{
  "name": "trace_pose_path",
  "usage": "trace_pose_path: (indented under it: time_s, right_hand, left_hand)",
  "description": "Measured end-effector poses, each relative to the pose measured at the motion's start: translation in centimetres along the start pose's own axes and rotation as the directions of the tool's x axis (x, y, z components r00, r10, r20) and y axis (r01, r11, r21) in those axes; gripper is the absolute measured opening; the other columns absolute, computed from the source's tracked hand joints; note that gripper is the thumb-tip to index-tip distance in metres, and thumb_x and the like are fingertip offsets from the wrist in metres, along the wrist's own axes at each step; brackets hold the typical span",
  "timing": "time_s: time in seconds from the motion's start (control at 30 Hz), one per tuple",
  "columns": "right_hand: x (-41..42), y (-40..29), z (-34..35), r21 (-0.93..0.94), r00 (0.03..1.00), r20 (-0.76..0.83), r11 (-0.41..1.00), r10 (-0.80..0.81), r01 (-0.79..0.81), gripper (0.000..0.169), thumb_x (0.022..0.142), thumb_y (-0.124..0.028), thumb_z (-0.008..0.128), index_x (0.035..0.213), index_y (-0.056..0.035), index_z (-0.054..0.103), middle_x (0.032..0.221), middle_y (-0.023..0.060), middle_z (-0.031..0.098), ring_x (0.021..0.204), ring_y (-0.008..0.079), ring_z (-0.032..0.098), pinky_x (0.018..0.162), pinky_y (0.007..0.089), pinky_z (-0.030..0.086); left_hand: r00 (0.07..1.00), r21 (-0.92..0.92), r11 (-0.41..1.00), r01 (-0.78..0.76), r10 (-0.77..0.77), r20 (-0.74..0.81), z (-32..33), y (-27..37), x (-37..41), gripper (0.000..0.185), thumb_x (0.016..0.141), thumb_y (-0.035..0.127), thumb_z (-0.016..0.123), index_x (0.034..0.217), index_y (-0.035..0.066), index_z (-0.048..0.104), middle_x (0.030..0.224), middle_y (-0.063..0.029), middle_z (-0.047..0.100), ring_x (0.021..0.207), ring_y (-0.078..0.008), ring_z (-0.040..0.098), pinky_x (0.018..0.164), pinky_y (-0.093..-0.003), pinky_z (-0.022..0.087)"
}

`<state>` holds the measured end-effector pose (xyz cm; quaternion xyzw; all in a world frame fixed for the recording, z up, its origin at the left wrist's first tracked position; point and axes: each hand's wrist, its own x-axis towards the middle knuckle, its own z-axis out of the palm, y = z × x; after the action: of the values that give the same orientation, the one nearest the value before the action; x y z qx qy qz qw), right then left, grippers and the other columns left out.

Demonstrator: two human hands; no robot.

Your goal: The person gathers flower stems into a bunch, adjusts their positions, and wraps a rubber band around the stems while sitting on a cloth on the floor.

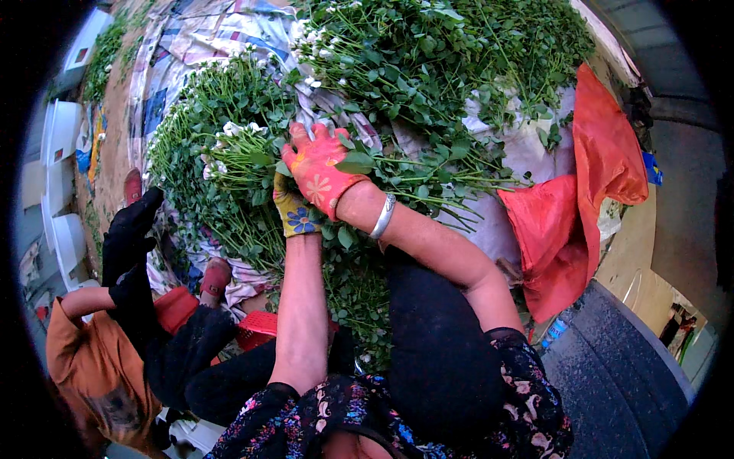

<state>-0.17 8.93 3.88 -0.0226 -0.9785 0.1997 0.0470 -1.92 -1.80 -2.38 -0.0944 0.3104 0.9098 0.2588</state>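
Note:
A bunch of cut white roses lies with its blooms to the left and its bare stem ends to the right. My left hand, in a yellow glove with a blue flower, is closed around the bunch's stems from below. Across the top of it rests my right hand, in a red floral glove, its fingers spread over the leaves and stems. Beneath and to the left spreads a pile of white-flowered stems. Part of my left hand's fingers is hidden by the leaves and the right glove.
A large heap of leafy stems covers the far side of a patterned cloth. A red plastic sheet lies at the right. A co-worker sits close on my left, near a red plastic basket. White containers line the far left.

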Motion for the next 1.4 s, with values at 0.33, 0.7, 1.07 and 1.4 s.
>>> trace_pose_path:
  time_s: [0.33, 0.7, 1.07, 1.4]
  right_hand:
    - [-1.6, 7.0, 2.0, 0.735, 0.971, -0.154, 0.677, 0.181, -0.010, 0.036, 0.080, -0.018, 0.062, 0.111, -0.0012, 0.056, 0.109, 0.0178, 0.057, 0.103, 0.0319, 0.055, 0.093, 0.0376, 0.043]
    - [-2.1, 18.7, 6.0, -0.406, 0.963, -0.166, 0.875, 0.213, -0.264, 0.009, 0.078, -0.011, 0.051, 0.083, -0.0128, 0.058, 0.079, 0.0074, 0.058, 0.073, 0.0283, 0.060, 0.058, 0.0413, 0.047]
    - [-4.6, 17.5, -0.6, 0.266, 0.877, -0.460, 0.964, 0.136, -0.010, 0.034, 0.076, 0.007, 0.061, 0.107, -0.0068, 0.060, 0.099, 0.0079, 0.061, 0.092, 0.0228, 0.058, 0.085, 0.0315, 0.047]
    - [-6.9, 9.9, -3.0, 0.582, 0.960, -0.247, 0.813, 0.136, 0.034, 0.034, 0.076, 0.010, 0.062, 0.107, -0.0046, 0.063, 0.101, 0.0076, 0.062, 0.092, 0.0186, 0.059, 0.084, 0.0277, 0.047]
  left_hand:
    - [0.991, -0.009, 0.994, 0.107, -0.108, -0.084, -0.5, -0.8, 0.9, 0.025, 0.080, 0.026, 0.064, 0.089, 0.003, 0.060, 0.079, -0.0103, 0.062, 0.080, -0.0247, 0.060, 0.081, -0.0362, 0.048]
    - [0.993, 0.007, 0.993, 0.120, -0.120, -0.015, -1.9, -0.7, -1.2, 0.023, 0.082, 0.026, 0.060, 0.083, 0.004, 0.058, 0.079, -0.0100, 0.059, 0.084, -0.0254, 0.056, 0.087, -0.0397, 0.044]
    - [0.949, -0.109, 0.945, 0.309, -0.298, 0.105, -1.5, 0.2, -1.8, 0.025, 0.079, 0.025, 0.064, 0.090, 0.004, 0.056, 0.087, -0.0102, 0.060, 0.099, -0.0279, 0.055, 0.097, -0.0402, 0.038]
    - [0.951, -0.131, 0.947, 0.293, -0.275, 0.139, -2.0, -0.9, -1.1, 0.044, 0.082, 0.023, 0.057, 0.117, -0.004, 0.054, 0.111, -0.0182, 0.061, 0.101, -0.0311, 0.060, 0.088, -0.0420, 0.048]
